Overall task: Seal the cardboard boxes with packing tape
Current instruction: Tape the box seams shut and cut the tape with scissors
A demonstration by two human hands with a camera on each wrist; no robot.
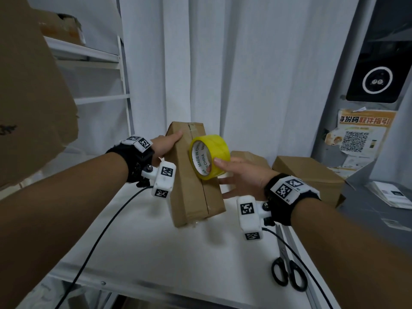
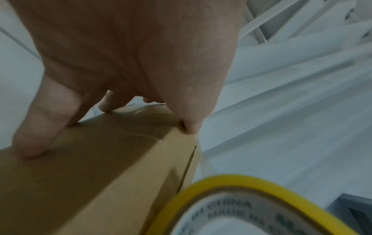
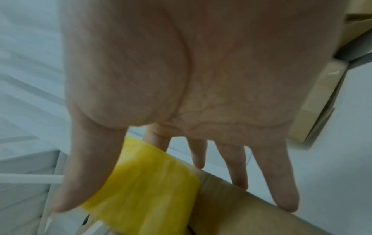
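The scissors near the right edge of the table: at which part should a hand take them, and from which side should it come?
Take the scissors by the two black handle loops, which lie at the end nearest the person; the closed blades point away, toward the boxes. Probably best with the right hand, from above on the near side, fingers into the loops. That hand now holds the yellow tape roll, so it must free itself first.

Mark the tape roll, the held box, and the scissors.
tape roll (image 1: pixel 217 145), head view, yellow outer band.
held box (image 1: pixel 187 192), head view, left face.
scissors (image 1: pixel 287 272), head view, black handles.
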